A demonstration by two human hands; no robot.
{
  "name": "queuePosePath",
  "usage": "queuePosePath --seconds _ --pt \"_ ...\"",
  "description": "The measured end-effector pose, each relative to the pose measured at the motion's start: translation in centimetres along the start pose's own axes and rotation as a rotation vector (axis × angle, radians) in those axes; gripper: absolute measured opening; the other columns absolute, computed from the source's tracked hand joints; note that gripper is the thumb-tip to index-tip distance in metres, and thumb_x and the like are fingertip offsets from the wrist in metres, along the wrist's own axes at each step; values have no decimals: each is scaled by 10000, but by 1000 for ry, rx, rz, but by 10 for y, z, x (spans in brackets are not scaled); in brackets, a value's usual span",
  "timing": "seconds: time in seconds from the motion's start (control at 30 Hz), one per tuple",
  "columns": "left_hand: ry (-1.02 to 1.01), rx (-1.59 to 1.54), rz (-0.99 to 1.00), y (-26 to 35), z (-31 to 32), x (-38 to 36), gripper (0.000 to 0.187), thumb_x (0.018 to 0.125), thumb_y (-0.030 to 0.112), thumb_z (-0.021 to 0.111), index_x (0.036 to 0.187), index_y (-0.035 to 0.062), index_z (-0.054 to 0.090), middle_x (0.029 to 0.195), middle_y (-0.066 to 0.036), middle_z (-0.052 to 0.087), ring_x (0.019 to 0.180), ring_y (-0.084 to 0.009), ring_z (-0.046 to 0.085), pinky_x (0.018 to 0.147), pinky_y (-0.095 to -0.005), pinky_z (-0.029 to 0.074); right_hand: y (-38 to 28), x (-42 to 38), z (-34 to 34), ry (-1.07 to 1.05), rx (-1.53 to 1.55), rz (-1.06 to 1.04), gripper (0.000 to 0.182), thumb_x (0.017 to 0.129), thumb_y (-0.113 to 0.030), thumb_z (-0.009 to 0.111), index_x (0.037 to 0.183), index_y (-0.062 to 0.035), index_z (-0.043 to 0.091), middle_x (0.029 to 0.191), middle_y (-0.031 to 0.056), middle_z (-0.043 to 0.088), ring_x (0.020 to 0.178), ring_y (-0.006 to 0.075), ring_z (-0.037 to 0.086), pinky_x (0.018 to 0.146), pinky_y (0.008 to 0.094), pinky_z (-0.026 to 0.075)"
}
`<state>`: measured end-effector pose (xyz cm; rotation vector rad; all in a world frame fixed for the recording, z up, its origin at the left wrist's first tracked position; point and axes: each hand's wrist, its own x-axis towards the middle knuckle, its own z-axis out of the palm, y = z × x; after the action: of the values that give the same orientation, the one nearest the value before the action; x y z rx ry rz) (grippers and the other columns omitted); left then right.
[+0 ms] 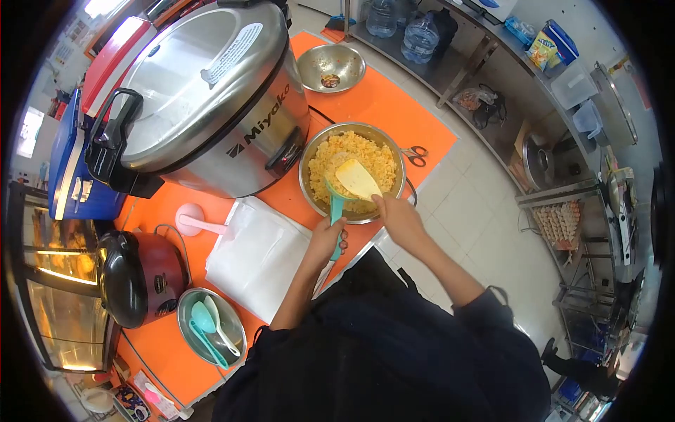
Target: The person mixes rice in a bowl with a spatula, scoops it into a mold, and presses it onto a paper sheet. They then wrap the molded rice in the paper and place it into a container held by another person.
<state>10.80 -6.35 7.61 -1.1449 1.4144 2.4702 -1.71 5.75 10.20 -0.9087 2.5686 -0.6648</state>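
A steel bowl (305,184) of yellow fried rice (376,155) stands near the edge of the orange table. My left hand (327,240) is closed around the handle of a teal ladle (336,208), whose head is mostly hidden by rice and the paddle. In my right hand (398,218) is a cream rice paddle (357,178), its flat blade lying over the rice and the ladle's head. White paper sheets (256,257) lie just left of my left hand. Black-handled scissors (415,155) rest right of the bowl.
A large Miyako rice cooker (211,105) towers at the back left. Another steel bowl (348,63) sits behind. On the left are a pink paddle (200,221), a small dark red cooker (144,278) and a bowl (241,330) of utensils. Metal shelves (485,53) line the right.
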Motion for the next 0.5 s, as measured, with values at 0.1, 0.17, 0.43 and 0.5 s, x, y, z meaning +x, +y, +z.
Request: queuePosePath --seconds 0.1,0.17,0.43,0.5 --pt "-32 -50 -69 6 -10 4 132 862 207 467 849 89 409 624 6 429 431 -69 386 363 -204 332 12 6 -32 -68 41 -76 463 868 -425 398 696 -28 564 575 172 558 566 338 566 495 423 438" --pt "-47 44 -91 5 -15 6 119 860 189 455 830 87 402 620 0 425 435 -73 397 364 -213 345 -3 4 -40 -25 -45 -76 461 859 -448 401 732 -44 583 590 164 563 588 331 570 524 414 442" --pt "-114 69 -103 18 -8 -13 91 854 163 451 844 83 408 610 1 420 427 -71 385 362 -210 333 22 53 -24 -18 0 -116 548 860 -486 375 617 -31 561 549 163 535 506 300 548 464 396 420" --pt "-106 61 -94 16 -9 -15 90 855 162 450 848 82 411 608 2 420 424 -70 383 362 -209 331 46 56 -6 -52 110 -116 566 869 -490 351 633 -19 558 546 164 530 508 296 544 474 392 419"
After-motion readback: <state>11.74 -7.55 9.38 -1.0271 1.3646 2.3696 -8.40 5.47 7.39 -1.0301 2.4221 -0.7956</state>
